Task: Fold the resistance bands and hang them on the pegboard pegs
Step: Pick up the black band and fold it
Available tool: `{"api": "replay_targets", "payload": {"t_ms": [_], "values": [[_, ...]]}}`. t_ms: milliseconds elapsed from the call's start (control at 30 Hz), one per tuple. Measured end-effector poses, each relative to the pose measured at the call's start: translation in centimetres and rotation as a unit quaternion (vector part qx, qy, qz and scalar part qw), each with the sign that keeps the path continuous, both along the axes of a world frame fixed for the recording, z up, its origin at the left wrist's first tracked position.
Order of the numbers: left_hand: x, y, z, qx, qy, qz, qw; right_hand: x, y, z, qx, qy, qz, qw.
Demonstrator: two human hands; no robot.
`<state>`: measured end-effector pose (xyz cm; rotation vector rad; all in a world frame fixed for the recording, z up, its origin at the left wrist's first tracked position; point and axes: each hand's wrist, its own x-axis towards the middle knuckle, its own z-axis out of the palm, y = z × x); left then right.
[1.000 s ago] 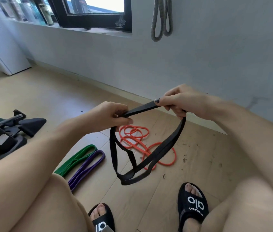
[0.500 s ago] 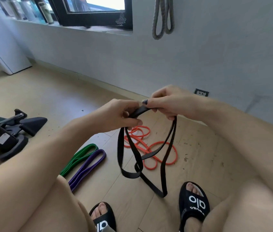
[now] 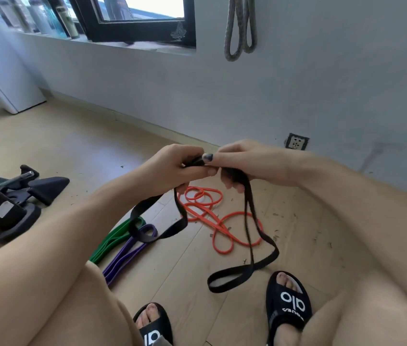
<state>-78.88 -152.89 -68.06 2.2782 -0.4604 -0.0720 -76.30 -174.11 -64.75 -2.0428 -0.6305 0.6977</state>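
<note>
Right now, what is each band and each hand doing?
black band: held up in both hands, loops hanging down
left hand: grips the black band
right hand: grips the black band
orange band: tangled on the floor
green band: flat on the floor, beside the purple one
purple band: flat on the floor
grey band: hanging on the wall

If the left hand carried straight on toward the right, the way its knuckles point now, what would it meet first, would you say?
Almost at once the right hand: the left hand already sits close against its fingertips, both gripping the black band between them. Whether the fingers already touch I cannot tell.
</note>
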Motion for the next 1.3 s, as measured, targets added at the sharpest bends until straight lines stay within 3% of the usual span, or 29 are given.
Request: {"api": "replay_targets", "payload": {"t_ms": [100,233,400,533,767,1067,1300], "values": [[-0.1,0.1,-0.1,-0.024,0.020,-0.001,1.000,0.3,0.0,0.1,0.016,-0.042,0.004,0.999],[-0.1,1.7,-0.8,0.023,0.071,0.006,0.997,1.0,-2.1,0.8,0.052,-0.014,-0.025,0.998],[-0.3,1.6,-0.7,0.028,0.087,0.012,0.996,1.2,-3.8,0.8,0.000,0.027,-0.012,1.000],[-0.4,0.6,-0.5,-0.002,0.088,0.015,0.996,0.8,-3.0,0.7,0.017,0.071,-0.011,0.997],[-0.3,0.3,-0.4,-0.023,0.102,-0.007,0.994,0.5,-1.4,0.5,-0.001,0.002,-0.006,1.000],[-0.3,1.4,-0.8,0.021,0.150,-0.016,0.988,1.0,-2.8,0.5,-0.026,0.065,0.001,0.998],[-0.7,-0.9,-0.5,-0.054,0.182,-0.036,0.981,0.2,-0.3,-0.1,-0.038,0.055,0.034,0.997]]}}
